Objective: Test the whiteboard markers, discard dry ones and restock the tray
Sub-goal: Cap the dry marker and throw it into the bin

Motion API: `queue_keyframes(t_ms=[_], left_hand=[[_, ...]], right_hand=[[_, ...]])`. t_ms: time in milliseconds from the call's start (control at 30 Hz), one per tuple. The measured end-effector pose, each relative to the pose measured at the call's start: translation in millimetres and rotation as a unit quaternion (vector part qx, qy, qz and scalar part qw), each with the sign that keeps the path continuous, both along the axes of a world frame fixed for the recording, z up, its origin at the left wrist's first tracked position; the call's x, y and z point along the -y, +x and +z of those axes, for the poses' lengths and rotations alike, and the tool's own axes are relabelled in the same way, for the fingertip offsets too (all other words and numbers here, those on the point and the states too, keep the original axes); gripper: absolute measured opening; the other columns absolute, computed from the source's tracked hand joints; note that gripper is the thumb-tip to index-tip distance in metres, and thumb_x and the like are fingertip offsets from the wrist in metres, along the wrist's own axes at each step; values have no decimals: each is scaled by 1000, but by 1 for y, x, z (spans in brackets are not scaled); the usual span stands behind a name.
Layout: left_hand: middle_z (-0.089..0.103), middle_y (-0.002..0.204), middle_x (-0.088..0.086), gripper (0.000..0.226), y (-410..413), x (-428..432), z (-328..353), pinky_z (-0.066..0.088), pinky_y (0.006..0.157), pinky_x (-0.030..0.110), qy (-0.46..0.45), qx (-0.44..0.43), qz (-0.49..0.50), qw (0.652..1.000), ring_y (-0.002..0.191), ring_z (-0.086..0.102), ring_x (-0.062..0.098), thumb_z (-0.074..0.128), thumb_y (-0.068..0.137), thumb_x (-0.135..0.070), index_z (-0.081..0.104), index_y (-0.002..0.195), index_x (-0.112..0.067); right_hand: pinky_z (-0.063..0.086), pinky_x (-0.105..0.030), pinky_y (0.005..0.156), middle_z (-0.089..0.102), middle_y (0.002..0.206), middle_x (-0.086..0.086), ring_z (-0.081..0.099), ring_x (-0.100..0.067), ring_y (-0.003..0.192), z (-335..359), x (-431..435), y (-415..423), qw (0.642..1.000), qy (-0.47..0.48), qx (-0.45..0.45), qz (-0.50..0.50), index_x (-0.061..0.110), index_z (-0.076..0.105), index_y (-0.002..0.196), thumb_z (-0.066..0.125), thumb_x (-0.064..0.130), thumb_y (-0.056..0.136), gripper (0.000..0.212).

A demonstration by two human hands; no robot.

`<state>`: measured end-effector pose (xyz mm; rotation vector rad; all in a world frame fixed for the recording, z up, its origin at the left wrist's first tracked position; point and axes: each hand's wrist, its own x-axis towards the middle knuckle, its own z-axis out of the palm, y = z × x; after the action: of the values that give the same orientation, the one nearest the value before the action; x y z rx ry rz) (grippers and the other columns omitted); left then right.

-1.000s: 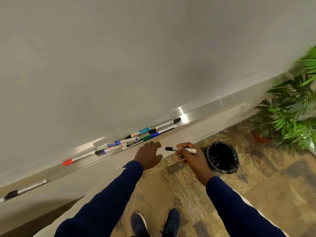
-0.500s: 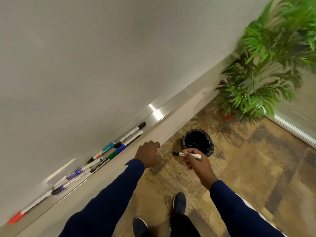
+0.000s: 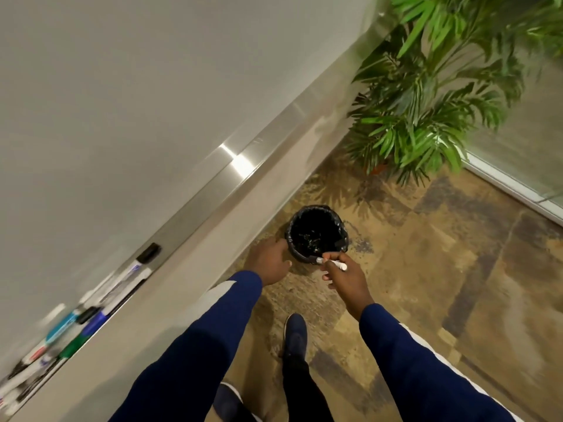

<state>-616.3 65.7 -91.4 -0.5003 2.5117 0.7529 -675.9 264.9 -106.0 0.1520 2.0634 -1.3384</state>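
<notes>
My right hand [image 3: 345, 277] grips a white marker with a black cap [image 3: 333, 263], its cap end over the near rim of a small black-lined waste bin [image 3: 341, 239] on the floor. My left hand [image 3: 269, 261] hangs just left of the bin, fingers loosely curled, holding nothing. Several markers [image 3: 91, 315] in black, blue, teal, green and red lie blurred in the metal tray [image 3: 213, 193] below the whiteboard [image 3: 137, 86], at the lower left.
A potted palm [image 3: 426, 102] stands in the corner at the upper right, beside a glass wall [image 3: 518, 184]. The floor is patterned brown carpet [image 3: 441, 284]. My feet in dark shoes [image 3: 294, 336] are below the bin.
My view has swung right, away from the tray markers. Both hands moved toward the bin; the marker's cap end now reaches over its rim.
</notes>
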Motion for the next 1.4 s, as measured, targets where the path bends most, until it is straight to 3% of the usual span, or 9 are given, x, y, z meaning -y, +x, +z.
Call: queue_keyframes(t_ms=[200, 500, 600, 767, 833, 900, 1033, 1233, 1400], left_hand=[[48, 129, 10, 38, -35, -1, -47, 42, 95, 44, -11, 29, -17, 999, 120, 48, 36, 54, 96, -34, 50, 130, -17], [39, 149, 15, 43, -58, 19, -126, 35, 105, 41, -30, 50, -22, 998, 135, 39, 35, 51, 100, -28, 47, 141, -18], [46, 139, 8, 40, -59, 26, -157, 38, 96, 38, -39, 43, -26, 998, 122, 46, 29, 51, 98, -31, 49, 136, -20], [42, 147, 10, 45, -56, 30, -209, 38, 105, 42, -29, 68, -23, 997, 133, 42, 33, 51, 98, -36, 46, 141, -23], [44, 145, 9, 44, -50, 29, -231, 41, 105, 44, -36, 72, -24, 997, 131, 42, 32, 51, 98, -40, 46, 139, -25], [46, 139, 6, 45, -45, 29, -243, 42, 102, 44, -44, 70, -30, 996, 125, 43, 29, 52, 97, -40, 46, 138, -25], [44, 139, 6, 45, -35, 24, -249, 42, 101, 44, -53, 65, -40, 996, 122, 45, 29, 54, 95, -37, 46, 137, -22], [49, 126, 5, 38, -22, 19, -216, 43, 88, 39, -47, 33, -47, 997, 107, 47, 24, 53, 95, -34, 49, 130, -21], [47, 126, 5, 39, -2, 10, -164, 40, 88, 39, -54, 16, -51, 997, 106, 46, 24, 52, 94, -34, 48, 131, -20]], right_hand=[[53, -36, 64, 75, 94, -3, 67, -19, 71, -68, 0, -43, 998, 29, 35, -35, 28, 70, 100, 61, 32, 94, 11], [48, -31, 60, 72, 96, -3, 61, -20, 69, -177, 23, -91, 995, 89, 36, -30, 25, 66, 96, 62, 24, 95, 5], [44, -29, 58, 71, 96, -3, 59, -18, 65, -218, 30, -100, 993, 114, 38, -3, 23, 65, 104, 59, 24, 97, 10], [44, -30, 57, 68, 94, -5, 59, -18, 66, -278, 40, -108, 989, 141, 15, 43, 16, 62, 122, 60, 19, 96, 26], [48, -33, 62, 69, 105, -9, 64, -25, 72, -302, 40, -110, 986, 151, -5, 72, 17, 57, 132, 61, 19, 95, 37], [54, -39, 74, 62, 129, -9, 66, -28, 90, -321, 41, -110, 985, 146, -20, 87, 21, 47, 145, 64, 19, 94, 54], [55, -41, 89, 47, 148, -10, 62, -33, 114, -320, 41, -104, 988, 136, -25, 74, 20, 25, 159, 68, 19, 95, 77], [56, -49, 92, 46, 148, -17, 62, -30, 116, -291, 30, -85, 983, 160, -14, 89, 25, 30, 155, 69, 38, 91, 77], [53, -43, 96, 50, 146, -15, 58, -32, 123, -236, 36, -67, 978, 166, -32, 125, 21, 36, 153, 68, 36, 91, 72]])
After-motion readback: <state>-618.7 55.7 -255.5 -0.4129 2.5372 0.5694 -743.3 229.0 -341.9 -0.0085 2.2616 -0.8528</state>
